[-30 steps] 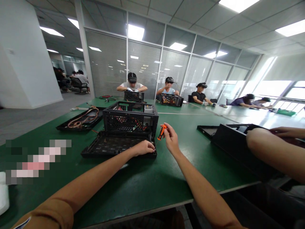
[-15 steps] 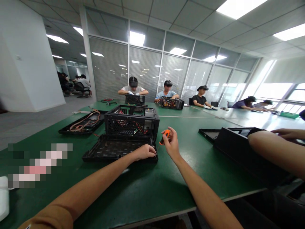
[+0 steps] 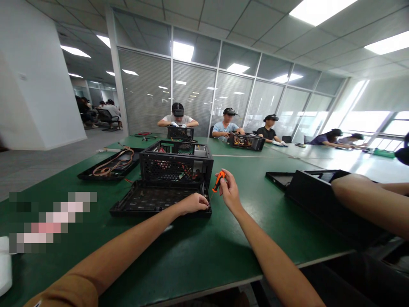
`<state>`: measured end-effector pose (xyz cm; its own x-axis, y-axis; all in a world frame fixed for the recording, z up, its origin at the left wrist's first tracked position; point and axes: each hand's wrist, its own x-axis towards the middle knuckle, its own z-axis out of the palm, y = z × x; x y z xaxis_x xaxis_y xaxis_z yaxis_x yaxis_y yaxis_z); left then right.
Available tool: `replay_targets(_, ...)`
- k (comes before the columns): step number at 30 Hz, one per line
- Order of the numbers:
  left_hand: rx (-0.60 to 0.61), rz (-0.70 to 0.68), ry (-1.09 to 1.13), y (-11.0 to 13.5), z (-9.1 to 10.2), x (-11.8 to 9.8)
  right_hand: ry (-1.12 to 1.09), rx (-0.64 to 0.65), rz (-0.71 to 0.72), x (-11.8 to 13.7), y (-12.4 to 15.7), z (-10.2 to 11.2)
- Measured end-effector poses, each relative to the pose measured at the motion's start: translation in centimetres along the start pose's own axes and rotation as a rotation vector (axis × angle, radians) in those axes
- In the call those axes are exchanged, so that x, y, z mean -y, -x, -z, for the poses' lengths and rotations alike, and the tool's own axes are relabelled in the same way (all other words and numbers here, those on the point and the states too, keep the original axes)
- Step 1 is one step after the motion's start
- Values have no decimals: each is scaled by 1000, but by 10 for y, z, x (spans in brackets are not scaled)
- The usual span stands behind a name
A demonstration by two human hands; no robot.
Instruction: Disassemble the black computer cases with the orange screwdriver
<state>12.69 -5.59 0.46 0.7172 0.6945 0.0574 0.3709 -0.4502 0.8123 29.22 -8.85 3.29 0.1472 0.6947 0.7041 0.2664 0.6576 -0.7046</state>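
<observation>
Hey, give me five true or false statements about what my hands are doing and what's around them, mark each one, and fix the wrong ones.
1. The right hand holds an orange-and-black screwdriver. True.
2. The left hand is raised far from the black panel. False: it is at the panel's right end.
3. Cables lie in the black tray left of the computer case. True.
4. The computer case is sealed on every side. False: its top is open and parts inside show.
5. The table is bright yellow. False: it is green.
</observation>
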Motion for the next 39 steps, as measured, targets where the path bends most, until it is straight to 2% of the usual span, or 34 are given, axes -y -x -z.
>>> replay_targets(9, 0, -7, -4, 1, 1, -1, -23, 1, -68, 1, -4, 3)
replay_targets(16, 4, -26, 11, 0, 1, 1, -91, 16, -26, 6, -3, 3)
replay_targets(22, -3, -24, 14, -2, 0, 6, -74, -8, -65, 4, -4, 4)
replay_targets(27, -5, -15, 22, -2, -1, 8, -89, -8, 14, 5, -4, 2)
replay_targets(31, -9, -18, 64, -1, -1, 5, 9, 15, 77, 4, -1, 2)
replay_targets(39, -44, -6, 146, -3, -2, 4, 233, -93, 141, -2, 1, 3)
